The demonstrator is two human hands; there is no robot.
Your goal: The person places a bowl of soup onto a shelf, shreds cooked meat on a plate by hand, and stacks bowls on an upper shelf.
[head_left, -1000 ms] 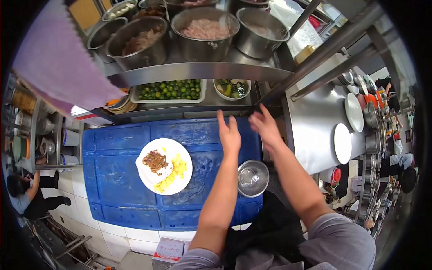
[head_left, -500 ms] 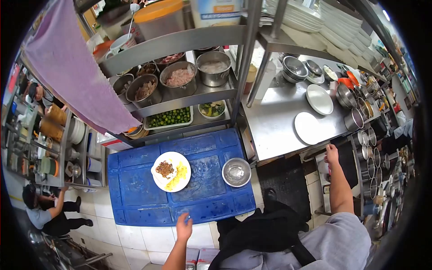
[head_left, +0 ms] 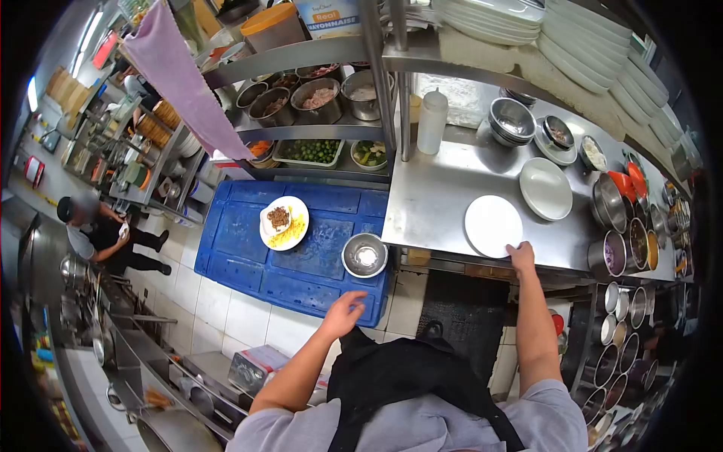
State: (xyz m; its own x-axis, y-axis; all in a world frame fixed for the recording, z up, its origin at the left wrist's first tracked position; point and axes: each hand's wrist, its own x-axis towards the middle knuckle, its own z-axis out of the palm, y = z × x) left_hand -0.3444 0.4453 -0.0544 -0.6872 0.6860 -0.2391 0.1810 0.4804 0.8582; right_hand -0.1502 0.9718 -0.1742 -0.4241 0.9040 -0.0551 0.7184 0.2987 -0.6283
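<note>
The right hand (head_left: 521, 257), short of the white plate (head_left: 493, 224) half a second ago, now reaches its rim, right of the metal bowl (head_left: 365, 260); whether it grips, I cannot tell. The left hand (head_left: 346, 312), empty with fingers loosely spread, has come nearer the bowl's front. The food plate (head_left: 299, 206) sits left of the bowl.

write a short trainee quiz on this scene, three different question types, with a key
1. Which hand touches the flat round white ceramic-looking plate at the front edge of the shiny steel table? a) left b) right
2. True or false: the round silver metal bowl stands on the blue plastic tabletop.
3. Fill in: the round white food plate on that tabletop carries brown pieces beside ____-coloured food.

Key: 1 b, the right hand; 2 true; 3 yellow.
</note>
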